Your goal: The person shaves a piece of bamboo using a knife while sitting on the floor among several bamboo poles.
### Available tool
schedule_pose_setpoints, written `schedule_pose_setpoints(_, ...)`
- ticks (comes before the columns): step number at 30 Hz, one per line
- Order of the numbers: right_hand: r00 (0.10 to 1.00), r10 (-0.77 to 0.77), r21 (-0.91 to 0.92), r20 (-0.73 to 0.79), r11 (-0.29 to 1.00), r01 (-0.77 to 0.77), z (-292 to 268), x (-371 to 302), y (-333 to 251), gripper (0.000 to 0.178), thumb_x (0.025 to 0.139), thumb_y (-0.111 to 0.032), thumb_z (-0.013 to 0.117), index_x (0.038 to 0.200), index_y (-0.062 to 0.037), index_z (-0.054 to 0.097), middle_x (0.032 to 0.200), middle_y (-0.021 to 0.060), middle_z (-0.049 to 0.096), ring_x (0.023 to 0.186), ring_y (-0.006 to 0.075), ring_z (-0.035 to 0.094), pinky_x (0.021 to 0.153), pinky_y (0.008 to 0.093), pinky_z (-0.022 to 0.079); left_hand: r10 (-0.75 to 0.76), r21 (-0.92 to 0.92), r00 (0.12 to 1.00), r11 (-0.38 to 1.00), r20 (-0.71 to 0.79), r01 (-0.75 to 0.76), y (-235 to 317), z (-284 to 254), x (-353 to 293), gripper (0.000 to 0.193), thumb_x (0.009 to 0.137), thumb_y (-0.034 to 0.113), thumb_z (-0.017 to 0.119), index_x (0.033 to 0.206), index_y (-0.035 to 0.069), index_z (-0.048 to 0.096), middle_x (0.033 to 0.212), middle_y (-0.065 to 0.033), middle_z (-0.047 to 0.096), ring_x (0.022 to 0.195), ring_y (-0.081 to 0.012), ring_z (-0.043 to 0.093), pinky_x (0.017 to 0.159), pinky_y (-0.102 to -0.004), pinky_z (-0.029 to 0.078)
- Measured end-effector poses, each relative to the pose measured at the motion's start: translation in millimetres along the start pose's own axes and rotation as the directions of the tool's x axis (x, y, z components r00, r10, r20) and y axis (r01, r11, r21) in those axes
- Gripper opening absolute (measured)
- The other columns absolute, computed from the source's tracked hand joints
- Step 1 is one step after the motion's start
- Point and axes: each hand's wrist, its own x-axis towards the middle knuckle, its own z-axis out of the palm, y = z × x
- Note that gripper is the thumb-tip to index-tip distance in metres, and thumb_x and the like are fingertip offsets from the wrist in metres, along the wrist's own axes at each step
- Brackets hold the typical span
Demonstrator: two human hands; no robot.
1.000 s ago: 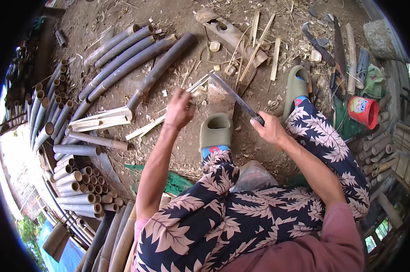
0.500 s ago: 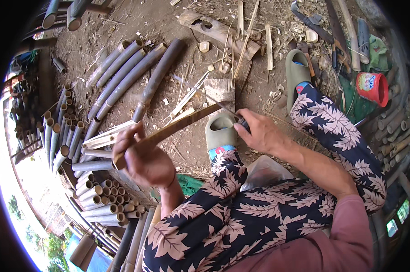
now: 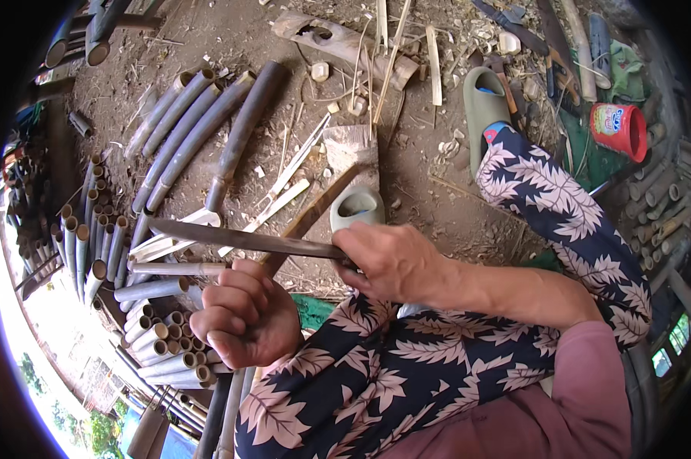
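Observation:
My right hand (image 3: 391, 264) is closed round the handle of a long knife (image 3: 238, 239), whose dark blade points left, across and above a bamboo strip (image 3: 315, 210). Lower left, my left hand (image 3: 246, 315) has its fingers curled in, closed at the near end of that strip; the hand hides this end. The strip slants away from me, and its far end lies at a pale wooden block (image 3: 347, 145) on the ground. Just right of the strip is my clog-shod foot (image 3: 358, 205).
Dark bamboo poles (image 3: 246, 130) lie at the left, above stacks of cut bamboo tubes (image 3: 165, 348). Split pale strips (image 3: 280, 206) lie near the block. A hollowed log (image 3: 345, 46) lies at the far side. A red bucket (image 3: 619, 131) and several tools (image 3: 559, 69) lie at the right.
The knife has swung from the strip's far end back toward me and now lies across it, pointing left. My left hand has turned and moved lower, its fingers curled.

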Motion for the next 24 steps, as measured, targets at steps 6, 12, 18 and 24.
schedule_pose_setpoints(6,0.988,0.155,-0.061,0.021,0.986,-0.153,4.1,-11.4,59.9,0.023,0.087,-0.023,0.062,0.088,-0.0039,0.048,0.070,0.0158,0.060,0.062,0.0362,0.065,0.055,0.0438,0.055,0.035,-0.007,0.999,0.999,0.007,-0.035,-9.4,6.4,4.8,0.034,0.101,0.034,0.040,0.075,0.011,0.036,0.062,-0.0003,0.033,0.053,-0.0126,0.032,0.054,-0.0302,0.033)
schedule_pose_setpoints(12,0.969,0.237,-0.129,0.074,0.965,-0.227,9.4,-8.5,44.3,0.021,0.085,-0.022,0.064,0.087,-0.0051,0.053,0.075,0.0112,0.059,0.062,0.0313,0.064,0.051,0.0395,0.053,0.002,0.012,1.000,1.000,0.021,-0.003,-0.1,-0.5,4.0,0.035,0.101,0.035,0.039,0.075,0.012,0.036,0.063,-0.0005,0.034,0.054,-0.0127,0.033,0.055,-0.0307,0.034)
schedule_pose_setpoints(18,0.991,0.130,-0.091,0.023,0.988,-0.127,11.0,-10.5,45.2,0.021,0.089,-0.023,0.059,0.089,-0.0051,0.049,0.074,0.0139,0.059,0.059,0.0336,0.065,0.051,0.0417,0.055,-0.008,0.028,1.000,1.000,0.015,0.007,-1.2,3.0,-2.9,0.035,0.102,0.034,0.038,0.075,0.012,0.036,0.063,-0.0003,0.034,0.054,-0.0125,0.033,0.054,-0.0307,0.034)
schedule_pose_setpoints(24,0.991,-0.098,-0.099,-0.090,0.991,0.089,21.2,-11.8,45.7,0.019,0.090,-0.021,0.058,0.086,-0.0049,0.049,0.066,0.0111,0.056,0.047,0.0234,0.058,0.043,0.0350,0.052,-0.011,0.010,1.000,1.000,0.002,0.011,-3.0,1.8,-5.2,0.035,0.101,0.034,0.039,0.074,0.012,0.036,0.063,-0.0001,0.034,0.053,-0.0125,0.032,0.055,-0.0303,0.035)
